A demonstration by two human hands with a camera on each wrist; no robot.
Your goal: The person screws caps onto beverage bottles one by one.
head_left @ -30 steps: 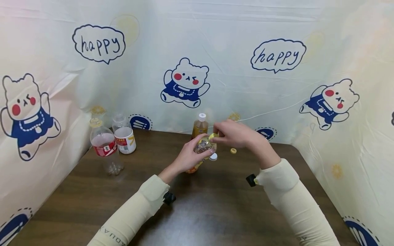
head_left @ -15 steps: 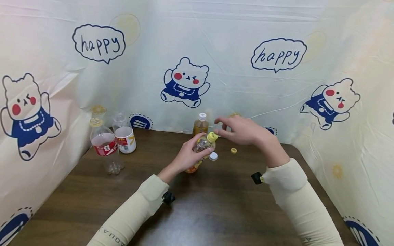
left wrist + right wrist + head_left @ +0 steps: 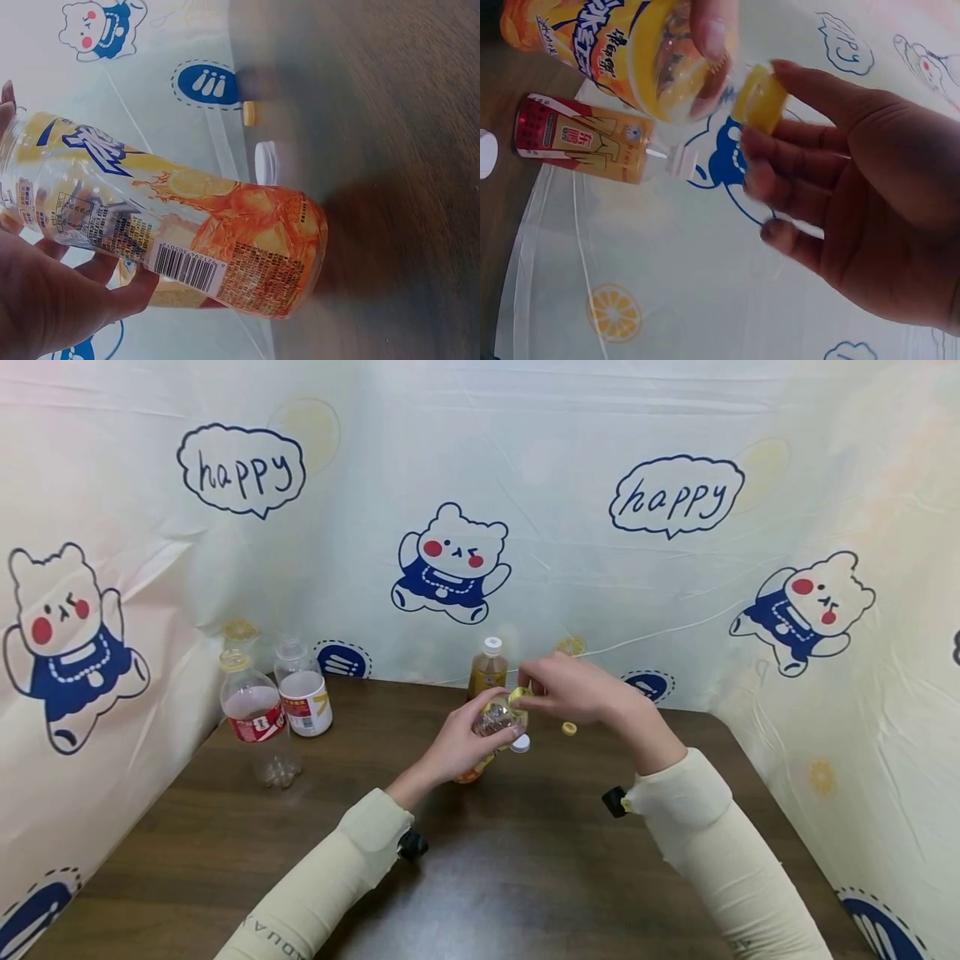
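My left hand (image 3: 468, 739) grips a clear plastic drink bottle (image 3: 202, 225) round its upper part; the label is yellow and orange with ice and lemon pictures. The bottle leans, its neck toward the right. At its mouth is a yellow cap (image 3: 761, 99), pinched between the thumb and index finger of my right hand (image 3: 573, 687). In the right wrist view the other fingers of that hand are bent loosely below the cap. Behind the held bottle stands a second drink bottle (image 3: 585, 137) with a white cap and a gold and red label.
A clear bottle with a red label (image 3: 257, 724) and a white-labelled bottle (image 3: 306, 703) stand at the left, both without caps. A white cap (image 3: 521, 743) and a small yellow cap (image 3: 569, 728) lie on the brown table (image 3: 510, 860). A printed curtain (image 3: 570, 568) surrounds the table.
Half a second ago my right hand was off the yellow cap, a little to the right; now it pinches the cap again, as one second ago. The left hand stays in place.
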